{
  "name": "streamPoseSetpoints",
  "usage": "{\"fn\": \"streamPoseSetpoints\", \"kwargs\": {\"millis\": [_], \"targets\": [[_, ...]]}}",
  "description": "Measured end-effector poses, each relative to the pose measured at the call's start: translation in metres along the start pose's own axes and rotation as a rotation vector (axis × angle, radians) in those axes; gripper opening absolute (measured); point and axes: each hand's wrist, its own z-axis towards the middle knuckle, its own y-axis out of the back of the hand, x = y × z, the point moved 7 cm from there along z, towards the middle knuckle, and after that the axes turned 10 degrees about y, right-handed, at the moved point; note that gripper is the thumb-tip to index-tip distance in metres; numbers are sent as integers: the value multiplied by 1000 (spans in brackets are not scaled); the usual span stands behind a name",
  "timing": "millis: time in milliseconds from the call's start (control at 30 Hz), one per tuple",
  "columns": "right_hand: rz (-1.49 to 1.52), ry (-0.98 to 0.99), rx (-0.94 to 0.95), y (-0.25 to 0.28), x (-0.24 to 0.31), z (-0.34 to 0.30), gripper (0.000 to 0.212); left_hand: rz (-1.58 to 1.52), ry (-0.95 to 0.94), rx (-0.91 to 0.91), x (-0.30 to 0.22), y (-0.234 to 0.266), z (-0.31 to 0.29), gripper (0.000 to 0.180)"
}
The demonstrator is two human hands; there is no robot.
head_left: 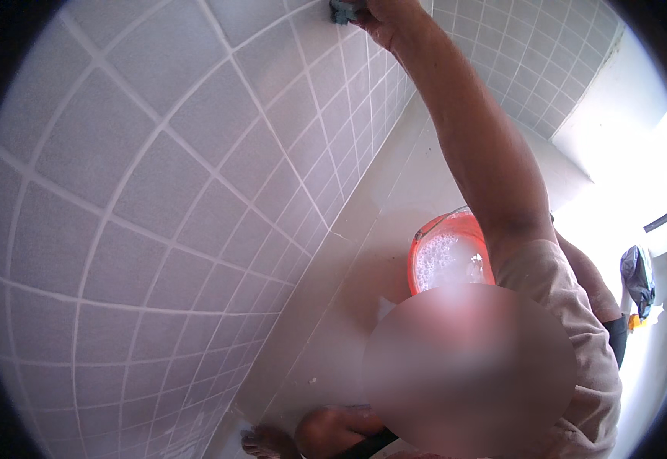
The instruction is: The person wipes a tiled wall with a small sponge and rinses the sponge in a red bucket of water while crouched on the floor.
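My right arm stretches up and forward to the grey tiled wall (172, 191). At the top edge of the view, my right hand (385, 19) is closed on a bluish-grey sponge (344, 11), held against or very near the tiles. Part of the hand is cut off by the picture's edge. Below the forearm stands an orange-red bucket (412, 264) with a wire handle, holding cloudy, soapy water (444, 264) with white foam. A large blurred patch covers the area below the bucket. My left hand does not show.
A pale floor (303, 336) runs along the foot of the wall. My bent knee (326, 428) and bare foot (268, 442) are low in the view. More tiles (532, 61) cover the far wall. A dark plastic bag (638, 279) hangs at the right, beside bright light.
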Motion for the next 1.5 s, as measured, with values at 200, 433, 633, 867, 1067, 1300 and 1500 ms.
{"fn": "streamPoseSetpoints", "kwargs": {"millis": [200,433,633,867,1067,1300,1500], "targets": [[40,-18,3,6,-14,15,5,86,-60,55,-3,-24,9,53],[91,-48,-186,-6,-17,4,7,-266,-88,-200,32,-26,36,46],[82,91,-30,19,-21,33,7,-323,-37,-83,11,26,-5,51],[24,58,-117,-2,-8,-6,5,-341,21,-29,24,37,1,52],[-81,259,-38,-2,-1,-7,12,-222,-34,-2,10,44,-7,50],[-73,357,-299,9,3,-16,16,-265,5,-59,19,12,11,45],[-680,920,-345,-13,36,-55,20,-297,-31,-38,6,23,2,48]]}}
